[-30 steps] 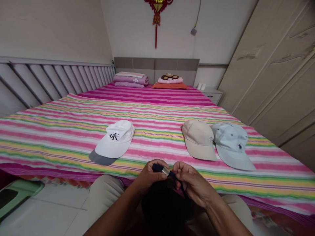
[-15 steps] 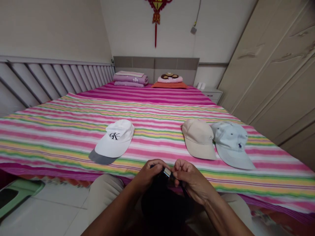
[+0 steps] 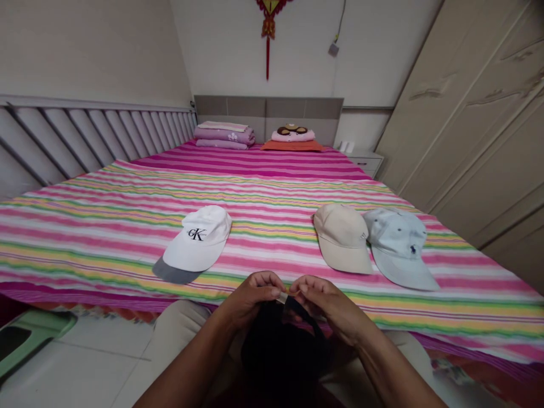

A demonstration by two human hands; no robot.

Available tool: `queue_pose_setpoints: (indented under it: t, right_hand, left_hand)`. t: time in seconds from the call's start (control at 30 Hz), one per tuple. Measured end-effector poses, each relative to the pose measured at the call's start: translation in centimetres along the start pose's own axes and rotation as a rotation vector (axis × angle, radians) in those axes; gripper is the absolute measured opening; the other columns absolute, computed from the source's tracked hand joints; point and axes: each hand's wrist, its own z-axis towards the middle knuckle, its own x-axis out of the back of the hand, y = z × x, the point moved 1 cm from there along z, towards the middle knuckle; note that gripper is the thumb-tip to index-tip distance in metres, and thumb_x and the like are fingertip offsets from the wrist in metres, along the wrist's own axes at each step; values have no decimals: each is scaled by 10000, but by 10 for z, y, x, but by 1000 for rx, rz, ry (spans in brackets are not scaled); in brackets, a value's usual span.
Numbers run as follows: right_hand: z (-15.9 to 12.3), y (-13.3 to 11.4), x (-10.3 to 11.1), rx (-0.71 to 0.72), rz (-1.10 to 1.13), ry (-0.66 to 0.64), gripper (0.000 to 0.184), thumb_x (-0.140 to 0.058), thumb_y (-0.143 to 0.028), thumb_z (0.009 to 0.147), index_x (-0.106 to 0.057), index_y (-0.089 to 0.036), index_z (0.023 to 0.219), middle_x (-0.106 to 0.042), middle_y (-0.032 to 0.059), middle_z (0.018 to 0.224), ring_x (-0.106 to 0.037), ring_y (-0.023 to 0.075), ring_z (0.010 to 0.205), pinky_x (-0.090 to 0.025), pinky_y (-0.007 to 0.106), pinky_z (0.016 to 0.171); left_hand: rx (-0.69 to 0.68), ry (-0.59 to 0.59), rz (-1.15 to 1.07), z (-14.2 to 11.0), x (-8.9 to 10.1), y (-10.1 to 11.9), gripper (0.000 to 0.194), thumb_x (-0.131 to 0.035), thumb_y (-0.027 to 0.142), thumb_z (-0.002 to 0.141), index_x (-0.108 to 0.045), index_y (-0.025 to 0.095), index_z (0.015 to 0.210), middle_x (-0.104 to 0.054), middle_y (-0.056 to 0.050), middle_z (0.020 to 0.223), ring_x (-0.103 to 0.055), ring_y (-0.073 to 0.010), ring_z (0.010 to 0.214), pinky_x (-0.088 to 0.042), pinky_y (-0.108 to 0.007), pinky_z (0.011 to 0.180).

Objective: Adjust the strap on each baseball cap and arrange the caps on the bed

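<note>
A black cap [image 3: 283, 351] rests in my lap below the bed's near edge. My left hand [image 3: 250, 297] and my right hand [image 3: 327, 303] both pinch its back strap, fingers closed around the small silver buckle [image 3: 283, 297] between them. On the striped bed [image 3: 272, 187] lie three more caps: a white cap with a grey brim [image 3: 196, 243] at the left, a beige cap [image 3: 343, 238] and a pale blue cap [image 3: 399, 246] side by side at the right.
Folded purple bedding [image 3: 224, 136] and an orange pillow with a plush toy [image 3: 292, 140] lie at the headboard. A green stool [image 3: 29, 337] stands on the floor at the left. A wardrobe [image 3: 476, 113] lines the right side, a nightstand [image 3: 365, 161] beside it.
My hands have drawn closer together on the strap, so the silver buckle is now mostly covered by my fingers. The caps on the bed have not moved.
</note>
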Motion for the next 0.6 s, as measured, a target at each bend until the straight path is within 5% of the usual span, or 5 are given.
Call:
queue_pose_setpoints:
  t: [0.2, 0.43, 0.6]
  right_hand:
    - [0, 1, 7, 24, -268, -59, 497, -434, -565, 773, -538, -131, 555, -463, -20, 470, -353, 82, 436, -253, 224, 445]
    - [2, 7, 9, 41, -210, 10, 483, -567, -612, 642, -533, -138, 559, -416, -47, 467, -289, 67, 429, -176, 215, 431]
    - [1, 8, 17, -13, -204, -74, 445, -547, -566, 700, -579, -128, 630, -506, -13, 516, -392, 86, 466, -255, 211, 451]
  left_hand:
    - [19, 14, 8, 1, 2, 3, 178, -716, 132, 564, -608, 118, 706, -569, 20, 515, -490, -48, 436, -334, -150, 446]
    - [16, 34, -1, 3, 3, 6, 249, -734, 65, 492, -596, 117, 692, -625, -4, 597, -537, -61, 490, -379, -154, 483]
    - [5, -3, -35, 3, 8, 9, 239, -715, 58, 518, -591, 117, 713, -608, -1, 591, -525, -61, 488, -379, -161, 486]
